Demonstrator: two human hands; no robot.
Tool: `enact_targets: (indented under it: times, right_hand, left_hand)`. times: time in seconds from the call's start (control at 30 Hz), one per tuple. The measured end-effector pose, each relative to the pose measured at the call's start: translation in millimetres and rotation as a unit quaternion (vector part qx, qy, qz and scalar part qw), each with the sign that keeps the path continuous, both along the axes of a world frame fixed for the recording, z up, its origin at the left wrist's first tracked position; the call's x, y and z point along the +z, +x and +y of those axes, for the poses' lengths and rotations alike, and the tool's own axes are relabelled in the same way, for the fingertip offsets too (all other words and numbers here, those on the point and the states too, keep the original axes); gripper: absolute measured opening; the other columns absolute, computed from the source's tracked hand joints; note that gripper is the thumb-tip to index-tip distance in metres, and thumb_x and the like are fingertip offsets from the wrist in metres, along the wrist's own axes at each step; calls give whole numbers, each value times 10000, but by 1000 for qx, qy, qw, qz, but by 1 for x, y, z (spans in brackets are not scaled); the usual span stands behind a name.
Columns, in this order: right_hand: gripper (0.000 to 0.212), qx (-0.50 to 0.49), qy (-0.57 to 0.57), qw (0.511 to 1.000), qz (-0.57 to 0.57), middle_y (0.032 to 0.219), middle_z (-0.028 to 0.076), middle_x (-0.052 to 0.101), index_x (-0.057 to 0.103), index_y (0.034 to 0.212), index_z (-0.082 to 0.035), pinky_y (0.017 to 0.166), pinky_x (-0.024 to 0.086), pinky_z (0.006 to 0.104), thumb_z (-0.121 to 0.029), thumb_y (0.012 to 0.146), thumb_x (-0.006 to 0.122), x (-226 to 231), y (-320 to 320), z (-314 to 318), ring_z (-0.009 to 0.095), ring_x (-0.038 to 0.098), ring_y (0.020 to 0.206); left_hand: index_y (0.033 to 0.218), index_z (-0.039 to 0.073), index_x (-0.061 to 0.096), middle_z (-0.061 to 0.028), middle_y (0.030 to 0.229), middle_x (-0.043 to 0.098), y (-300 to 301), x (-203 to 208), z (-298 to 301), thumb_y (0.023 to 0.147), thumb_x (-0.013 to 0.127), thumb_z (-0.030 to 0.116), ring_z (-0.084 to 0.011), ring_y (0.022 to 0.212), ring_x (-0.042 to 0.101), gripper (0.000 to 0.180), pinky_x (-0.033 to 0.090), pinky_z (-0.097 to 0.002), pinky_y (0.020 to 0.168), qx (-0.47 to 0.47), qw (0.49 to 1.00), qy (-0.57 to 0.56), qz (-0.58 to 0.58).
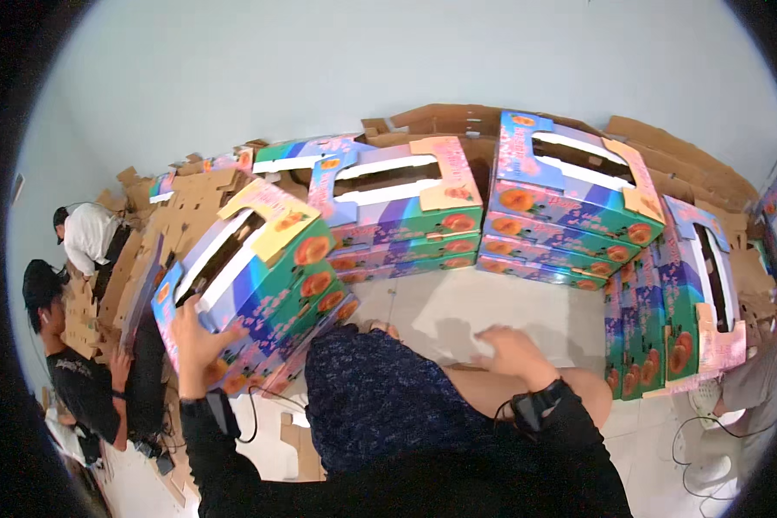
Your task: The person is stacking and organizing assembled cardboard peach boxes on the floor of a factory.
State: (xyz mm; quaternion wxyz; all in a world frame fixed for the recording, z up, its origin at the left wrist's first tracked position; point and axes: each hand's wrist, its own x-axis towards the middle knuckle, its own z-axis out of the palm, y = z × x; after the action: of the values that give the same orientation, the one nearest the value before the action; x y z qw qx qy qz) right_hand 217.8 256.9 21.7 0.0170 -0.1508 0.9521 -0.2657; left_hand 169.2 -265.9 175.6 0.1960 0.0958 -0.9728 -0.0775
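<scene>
My left hand lies against the near side of the top carton in the left stack of printed cardboard fruit cartons. Its thumb is stretched out and apart from the fingers, which reach up by the carton's top edge; I see no firm grip. Above my right knee, my right hand is held with fingers spread and nothing in it. Ahead stand two more stacks of the same cartons, a middle one and a taller one, with open slots in their tops.
Further cartons lean in a row at the right. Flattened brown cardboard lines the wall. At the left, a person in black and one in white are beside cardboard. A cable lies on the floor at the right.
</scene>
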Motion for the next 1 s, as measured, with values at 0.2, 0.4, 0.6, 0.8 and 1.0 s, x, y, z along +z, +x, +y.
enact_targets:
  times: [0.2,0.4,0.6,0.8,1.0]
  right_hand:
    - [374,-222,-30,904,364,987,155,625,627,1003,-43,866,465,432,-279,737,743,97,-69,75,353,589,963]
    - [1011,-178,191,909,326,1369,194,434,393,1422,-133,1028,354,537,-425,560,835,147,-148,165,390,384,1296]
    - [1256,-250,295,917,101,1368,189,424,255,1496,-195,1076,280,602,-471,444,883,137,-170,182,397,356,1320]
    - [1272,-252,310,910,116,1330,200,431,268,1484,-160,1075,298,564,-436,422,911,138,-170,176,391,360,1297]
    - [1169,-234,293,916,145,1249,187,467,367,1414,-117,1098,270,561,-450,432,906,155,-166,153,381,400,1250]
  left_hand:
    - [1293,30,480,-208,1194,532,16,-10,4,455,869,439,-398,1145,468,1010,314,-478,1018,30,999,-24,3]
    - [1318,42,457,-185,1251,514,14,-15,-3,451,872,403,-384,1193,447,1027,238,-485,1077,27,999,-27,-1]
    - [1312,47,464,-170,1238,526,13,-14,-1,415,866,371,-365,1193,454,1035,216,-490,1092,22,1000,-3,7]
    - [1309,49,472,-178,1225,533,11,-13,1,381,854,389,-371,1193,452,1060,195,-505,1102,47,999,8,7]
    - [1299,55,480,-162,1209,536,14,-14,2,381,867,391,-368,1188,458,1051,196,-508,1101,39,999,-3,28]
